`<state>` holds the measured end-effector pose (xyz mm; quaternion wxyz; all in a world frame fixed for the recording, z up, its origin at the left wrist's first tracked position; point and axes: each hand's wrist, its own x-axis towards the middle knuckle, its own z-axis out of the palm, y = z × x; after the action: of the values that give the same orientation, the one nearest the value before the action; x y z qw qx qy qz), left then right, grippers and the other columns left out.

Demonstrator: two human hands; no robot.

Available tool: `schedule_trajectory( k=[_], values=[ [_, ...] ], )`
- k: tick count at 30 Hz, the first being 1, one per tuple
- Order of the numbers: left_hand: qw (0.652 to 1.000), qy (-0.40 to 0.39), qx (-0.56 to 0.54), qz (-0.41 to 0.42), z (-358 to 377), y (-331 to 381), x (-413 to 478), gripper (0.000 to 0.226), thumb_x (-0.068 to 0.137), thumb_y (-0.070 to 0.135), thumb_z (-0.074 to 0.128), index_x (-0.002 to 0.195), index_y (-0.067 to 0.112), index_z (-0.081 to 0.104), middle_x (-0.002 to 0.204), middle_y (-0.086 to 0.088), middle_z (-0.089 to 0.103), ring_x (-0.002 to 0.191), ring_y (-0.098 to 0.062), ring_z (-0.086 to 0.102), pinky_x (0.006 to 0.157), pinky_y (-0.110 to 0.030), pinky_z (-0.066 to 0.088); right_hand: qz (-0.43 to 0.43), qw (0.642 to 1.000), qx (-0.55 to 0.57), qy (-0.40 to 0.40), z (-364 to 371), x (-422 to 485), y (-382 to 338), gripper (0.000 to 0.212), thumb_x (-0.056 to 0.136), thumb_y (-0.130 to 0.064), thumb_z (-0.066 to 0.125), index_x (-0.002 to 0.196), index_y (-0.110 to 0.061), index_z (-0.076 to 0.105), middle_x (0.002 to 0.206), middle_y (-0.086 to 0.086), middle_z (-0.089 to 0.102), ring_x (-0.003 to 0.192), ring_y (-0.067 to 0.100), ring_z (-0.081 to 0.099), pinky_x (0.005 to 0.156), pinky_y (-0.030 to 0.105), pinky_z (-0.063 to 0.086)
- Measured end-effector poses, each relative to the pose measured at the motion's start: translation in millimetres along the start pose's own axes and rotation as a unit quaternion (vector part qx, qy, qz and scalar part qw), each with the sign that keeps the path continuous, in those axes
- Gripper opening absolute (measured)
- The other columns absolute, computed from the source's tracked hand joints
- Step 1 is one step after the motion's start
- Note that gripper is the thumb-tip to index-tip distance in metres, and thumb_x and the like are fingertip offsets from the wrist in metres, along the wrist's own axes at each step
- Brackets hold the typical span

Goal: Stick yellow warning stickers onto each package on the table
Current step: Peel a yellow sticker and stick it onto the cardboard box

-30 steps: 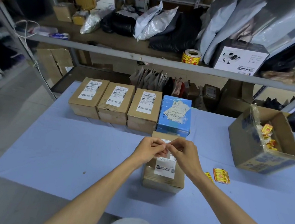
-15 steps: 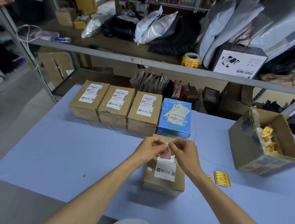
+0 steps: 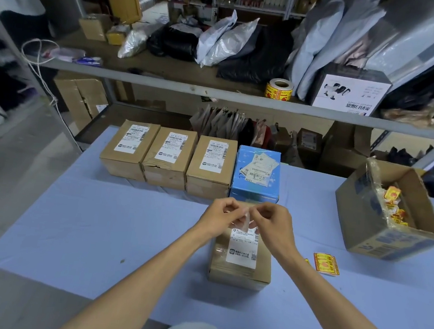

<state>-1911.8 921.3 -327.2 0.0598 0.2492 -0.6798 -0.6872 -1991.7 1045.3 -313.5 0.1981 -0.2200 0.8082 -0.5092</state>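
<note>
A small pale slip (image 3: 244, 219) is being pinched from both sides. Its left edge is being gripped by the curled fingers (image 3: 228, 212) of the left hand (image 3: 219, 217), and its right edge by the curled fingers (image 3: 262, 215) of the right hand (image 3: 272, 226). A peeling step is judged to be in hand. Whether this is the sticker or only its backing cannot be told, since only a pale side is being shown and part of it is being hidden by the fingers.

Directly beneath the fingers, a brown cardboard package with a white shipping label (image 3: 239, 271) is lying on the pale blue table (image 3: 121, 234). No yellow mark is being shown on its top. The next move is judged to call for the slip being separated cleanly, lowered below the fingers and pressed flat on bare cardboard beside the label.

Beyond the fingers, three more brown cardboard packages (image 3: 169, 156) and a blue box with white labels (image 3: 256, 174) are being kept in a row, all apparently unstickered. Most of the task is therefore judged to be outstanding.

Well to the right of the fingers, an open brown carton lined with clear plastic (image 3: 380, 237) is holding a loose heap of yellow-and-red stickers (image 3: 393, 208). A few loose yellow stickers (image 3: 326, 263) are lying on the table between that carton and the right wrist.
</note>
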Motion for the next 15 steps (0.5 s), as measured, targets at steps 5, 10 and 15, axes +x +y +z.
schedule_trajectory(
  k=[5,10,15],
  values=[
    [1.000,0.010,0.003,-0.021,1.5,1.0,2.3,0.014,0.092,0.010,0.054,0.079,0.014,0.059,0.076,-0.006,0.068,0.069,-0.012,0.065,0.057,-0.014,0.047,-0.005,1.000,0.017,0.007,1.8,-1.0,-1.9,0.004,0.087,-0.006,0.058,0.086,-0.008,0.062,0.069,0.007,0.070,0.058,0.014,0.068,0.054,0.025,0.054],
    [0.999,0.005,-0.019,-0.038,2.6,3.6,5.1,0.021,0.093,0.031,0.055,0.084,0.013,0.058,0.071,0.000,0.067,0.067,-0.014,0.064,0.062,-0.021,0.047,-0.027,1.000,0.008,0.001,3.5,-1.8,-4.7,0.005,0.089,-0.006,0.058,0.091,-0.011,0.058,0.072,0.007,0.071,0.059,0.014,0.069,0.060,0.029,0.058],
    [1.000,-0.014,0.010,-0.021,1.6,5.6,1.9,0.035,0.089,0.046,0.059,0.091,0.012,0.054,0.076,0.003,0.062,0.070,-0.010,0.062,0.062,-0.015,0.045,-0.020,0.999,0.030,-0.003,2.7,-3.1,-6.5,0.003,0.090,-0.007,0.060,0.090,-0.006,0.057,0.069,0.009,0.071,0.057,0.018,0.069,0.061,0.034,0.060]
  ],
)
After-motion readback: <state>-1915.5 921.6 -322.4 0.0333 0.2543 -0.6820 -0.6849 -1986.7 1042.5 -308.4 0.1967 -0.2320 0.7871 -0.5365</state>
